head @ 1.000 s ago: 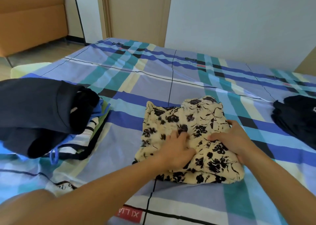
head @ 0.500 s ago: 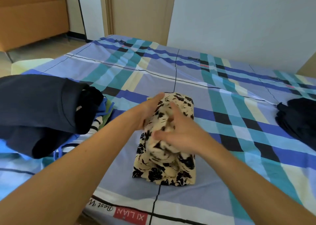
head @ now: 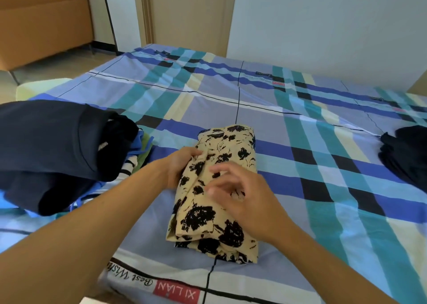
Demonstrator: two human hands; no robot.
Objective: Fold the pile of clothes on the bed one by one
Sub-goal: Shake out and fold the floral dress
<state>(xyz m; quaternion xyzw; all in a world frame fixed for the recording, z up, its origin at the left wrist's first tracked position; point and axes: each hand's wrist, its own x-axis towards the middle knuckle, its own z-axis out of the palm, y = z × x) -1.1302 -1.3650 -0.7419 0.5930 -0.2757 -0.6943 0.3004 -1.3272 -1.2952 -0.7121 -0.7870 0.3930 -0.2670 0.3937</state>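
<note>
With the left hand (head: 182,165) pinching the folded floral garment (head: 231,146) at its nine-o'clock edge to steady the fold, the right hand (head: 245,199) hovers above, its grip loose and empty.

Floral garment (head: 228,149): one second ago a wide, roughly square fold; now halved lengthwise into a narrow bundle, lying flat on the bed (head: 323,188). Left hand (head: 179,165) moved from pressing the top to holding the bundle's left edge. Right hand (head: 245,202) released the cloth it carried across half a second ago; fingers now loose over the middle.
</note>
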